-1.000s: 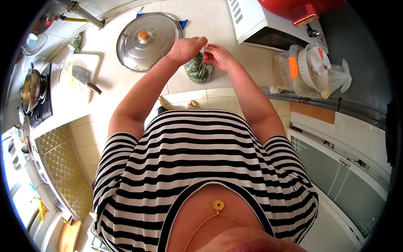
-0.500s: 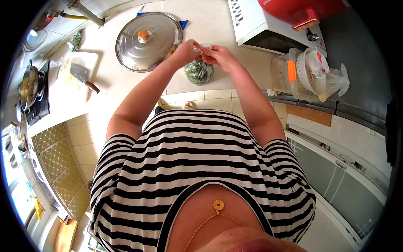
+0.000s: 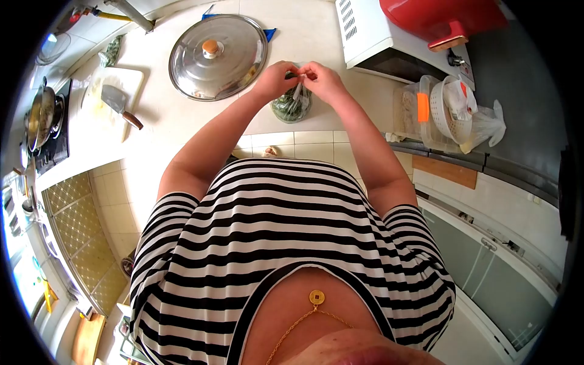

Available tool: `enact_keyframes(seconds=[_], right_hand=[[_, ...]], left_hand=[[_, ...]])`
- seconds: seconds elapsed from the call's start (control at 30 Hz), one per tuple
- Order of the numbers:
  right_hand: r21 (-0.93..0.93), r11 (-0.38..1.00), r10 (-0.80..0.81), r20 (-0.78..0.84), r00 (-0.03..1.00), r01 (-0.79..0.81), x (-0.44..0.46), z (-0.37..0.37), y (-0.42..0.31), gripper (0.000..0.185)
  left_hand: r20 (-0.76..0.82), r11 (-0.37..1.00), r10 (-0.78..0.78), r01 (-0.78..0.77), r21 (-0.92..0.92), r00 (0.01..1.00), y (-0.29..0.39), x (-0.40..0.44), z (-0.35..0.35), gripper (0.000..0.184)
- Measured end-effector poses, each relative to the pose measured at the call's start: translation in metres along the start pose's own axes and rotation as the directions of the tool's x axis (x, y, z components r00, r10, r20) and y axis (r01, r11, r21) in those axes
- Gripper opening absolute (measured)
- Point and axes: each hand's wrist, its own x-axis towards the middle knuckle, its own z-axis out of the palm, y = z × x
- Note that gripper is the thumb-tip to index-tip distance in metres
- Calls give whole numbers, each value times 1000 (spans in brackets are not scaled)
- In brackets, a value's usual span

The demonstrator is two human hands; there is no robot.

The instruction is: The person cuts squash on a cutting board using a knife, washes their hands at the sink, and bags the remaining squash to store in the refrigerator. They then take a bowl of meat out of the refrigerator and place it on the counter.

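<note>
Left hand (image 3: 278,80) pinching | right hand (image 3: 320,80) pinching | both close together

1 head camera is looking steeply down from just above the chin (image 3: 365,356), facing forward past the close striped shirt (image 3: 292,213) to the left hand (image 3: 275,80), right hand (image 3: 322,80) and farther counter (image 3: 152,52), its wide view curving at the edges.

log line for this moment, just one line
left hand: pinching top of plastic bag | right hand: same | greens: inside bag | lid: on counter | knife: on cutting board
</note>
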Motion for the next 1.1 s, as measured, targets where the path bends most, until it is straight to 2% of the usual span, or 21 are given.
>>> enact_keyframes(seconds=[0.2, 0.37, 0.47, 0.5, 0.57, 0.7, 0.77, 0.9, 0.97, 1.0, 1.07, 1.1], right_hand=[[-49, 993, -107, -38, 994, 105, -1, -1, 6, 14], [-261, 943, -232, -70, 970, 207, -2, -1, 8, 18], [-366, 920, -197, -124, 973, 140, 1, 6, 7, 17], [-365, 920, -198, -124, 972, 141, 3, 10, 10, 17], [-494, 865, -196, -158, 968, 94, 7, 19, 15, 15], [-508, 861, -156, -234, 960, 16, 7, 34, 20, 12], [-327, 937, -252, -387, 887, 123, 5, 39, 24, 10], [-267, 958, -228, -474, 850, 108, 0, 44, 30, 10], [-245, 961, -239, -499, 833, 129, -4, 44, 32, 11], [-246, 961, -238, -499, 833, 128, -4, 44, 34, 11], [-257, 957, -251, -495, 832, 136, -4, 45, 36, 13], [-256, 957, -252, -495, 831, 137, -5, 45, 37, 13]], left_hand=[[29, 999, 38, -39, 3, 999, -7, 7, 1, 23], [19, 998, 7, -8, 60, 1000, -6, 10, 4, 21], [-1, 993, -52, 52, 102, 999, -2, 7, 9, 19], [-1, 993, -52, 52, 103, 999, 0, 6, 11, 19], [-77, 992, -24, 34, 121, 997, 2, 2, 14, 17], [-116, 995, -1, 12, 94, 993, -8, 5, 17, 17], [-122, 995, -66, 75, 72, 990, -5, 4, 15, 18], [-130, 996, -91, 88, -29, 987, -12, 3, 15, 20], [-97, 994, -39, 28, -103, 995, -12, 5, 11, 22], [-96, 994, -39, 28, -104, 995, -12, 7, 9, 22], [53, 997, 47, -50, 65, 997, -10, 13, 1, 23], [53, 997, 47, -51, 65, 997, -7, 15, -3, 23]])
